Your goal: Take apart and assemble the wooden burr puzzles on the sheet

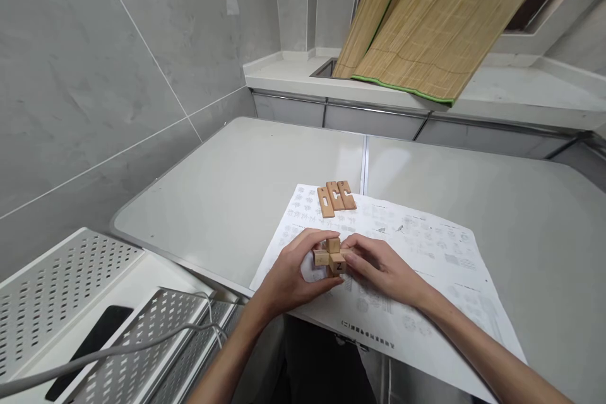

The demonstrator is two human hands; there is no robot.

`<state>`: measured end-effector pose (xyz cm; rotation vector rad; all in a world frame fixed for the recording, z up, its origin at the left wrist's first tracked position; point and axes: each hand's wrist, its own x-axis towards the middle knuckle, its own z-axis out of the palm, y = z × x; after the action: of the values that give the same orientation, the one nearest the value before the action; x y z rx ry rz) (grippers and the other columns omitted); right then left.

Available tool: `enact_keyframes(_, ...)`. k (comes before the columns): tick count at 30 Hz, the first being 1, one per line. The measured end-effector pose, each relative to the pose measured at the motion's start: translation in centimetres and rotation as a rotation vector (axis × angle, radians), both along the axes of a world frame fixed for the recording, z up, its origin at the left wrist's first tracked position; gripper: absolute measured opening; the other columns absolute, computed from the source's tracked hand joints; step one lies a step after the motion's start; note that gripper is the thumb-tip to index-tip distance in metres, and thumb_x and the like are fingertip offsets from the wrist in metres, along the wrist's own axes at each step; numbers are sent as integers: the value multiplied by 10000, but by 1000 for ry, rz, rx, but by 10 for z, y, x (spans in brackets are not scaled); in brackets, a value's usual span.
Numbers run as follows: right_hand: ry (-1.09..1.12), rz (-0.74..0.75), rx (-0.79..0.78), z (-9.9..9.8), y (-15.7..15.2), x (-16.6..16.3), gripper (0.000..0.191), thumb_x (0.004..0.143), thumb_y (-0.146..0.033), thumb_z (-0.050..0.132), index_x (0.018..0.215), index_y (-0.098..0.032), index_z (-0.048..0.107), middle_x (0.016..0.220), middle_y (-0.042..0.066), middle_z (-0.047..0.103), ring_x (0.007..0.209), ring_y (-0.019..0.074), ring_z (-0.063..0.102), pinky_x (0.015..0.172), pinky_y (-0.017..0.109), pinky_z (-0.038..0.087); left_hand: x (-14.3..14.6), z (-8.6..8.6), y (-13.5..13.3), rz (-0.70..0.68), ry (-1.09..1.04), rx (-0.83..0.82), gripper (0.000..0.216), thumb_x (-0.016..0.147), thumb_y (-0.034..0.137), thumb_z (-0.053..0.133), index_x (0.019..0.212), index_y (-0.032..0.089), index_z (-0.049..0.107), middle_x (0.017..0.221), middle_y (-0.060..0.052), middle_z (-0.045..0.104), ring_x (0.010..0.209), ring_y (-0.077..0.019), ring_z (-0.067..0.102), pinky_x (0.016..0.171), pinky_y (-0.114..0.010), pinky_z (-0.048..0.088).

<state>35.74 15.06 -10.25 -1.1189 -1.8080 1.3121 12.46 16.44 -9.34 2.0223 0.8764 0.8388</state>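
Between my two hands is a wooden burr puzzle [322, 257], a cross of light wooden bars with a dark mark like a "2" or "Z" on the front end. My left hand [296, 271] grips it from top and bottom, thumb below and fingers above. From the right side, my right hand [374, 265] pinches one bar end with thumb and fingertips. Beneath the hands lies a large printed instruction sheet [426, 252] with small diagrams. Three flat wooden pieces [336, 197] with cut-out slots and dark numbers lie side by side at the sheet's far edge.
The sheet rests on a pale folding table [227, 183] with a seam down its middle. At the lower left stands a white perforated rack [61, 290] with a dark phone-like slab [89, 350] and a grey cable [156, 338]. A bamboo blind [426, 19] hangs over the counter behind.
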Motion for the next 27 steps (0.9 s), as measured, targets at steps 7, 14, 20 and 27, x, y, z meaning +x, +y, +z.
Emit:
enact_keyframes(7,-6,-65,5,1,3,2,369,1047,-573,528,967,-229,635,682,-33,555,619,153,488,616,287,364,0,-4,2,57,60,-25,762,819,370,864,1482,307,493,1366,-83,629,1127,-251,636,1006,-405,539)
enact_keyframes(14,34,-305,11,-3,11,16,368,1023,-571,555,921,-223,613,637,-39,558,586,154,497,601,285,386,1,-12,4,128,57,-135,809,801,371,871,1494,305,458,1286,-51,672,921,-176,677,960,-379,561)
enact_keyframes(20,-88,-587,110,-2,22,31,415,984,-605,556,850,-218,622,629,-23,584,592,165,526,622,287,414,0,-10,4,141,64,-154,628,834,336,829,1393,292,546,1199,-24,698,890,-164,669,955,-365,548)
enact_keyframes(27,-466,-933,184,-3,20,102,400,935,-575,540,837,-216,688,752,60,734,711,233,635,699,325,420,-2,-12,4,150,73,-153,481,878,345,763,1325,284,596,1111,-12,725,904,-171,681,964,-362,541)
